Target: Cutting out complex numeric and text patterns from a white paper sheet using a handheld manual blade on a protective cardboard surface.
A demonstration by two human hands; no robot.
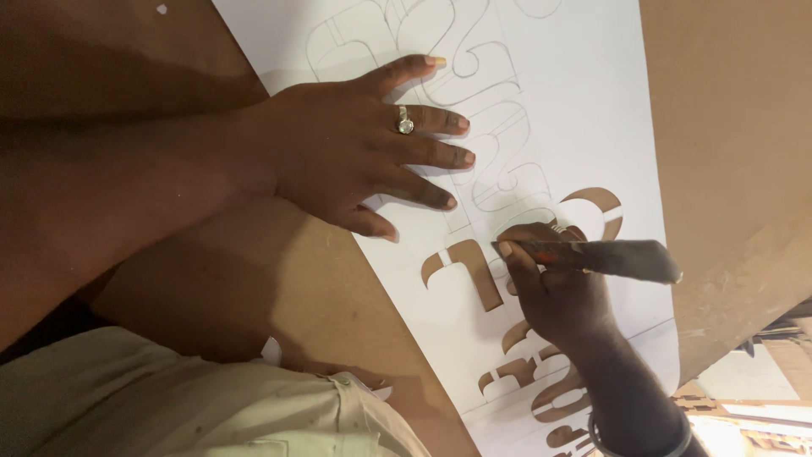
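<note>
A large white paper sheet (584,110) with pencilled and cut-out letters is pressed flat on the brown table (727,127) by the left hand (355,144), fingers spread. At centre right, a worn craft knife (609,256) is clamped in the right hand (554,283). A slipped blade could tear the letters or nick nearby fingertips.

Brown board surface (727,127), matte, filling most of view. Faint scuffs and pale dust near its lower right edge. Beyond that edge, a bright patch of daylight (744,423) and stacked timber pieces (782,334), blurred. Deep shadow over surface's upper left corner.
</note>
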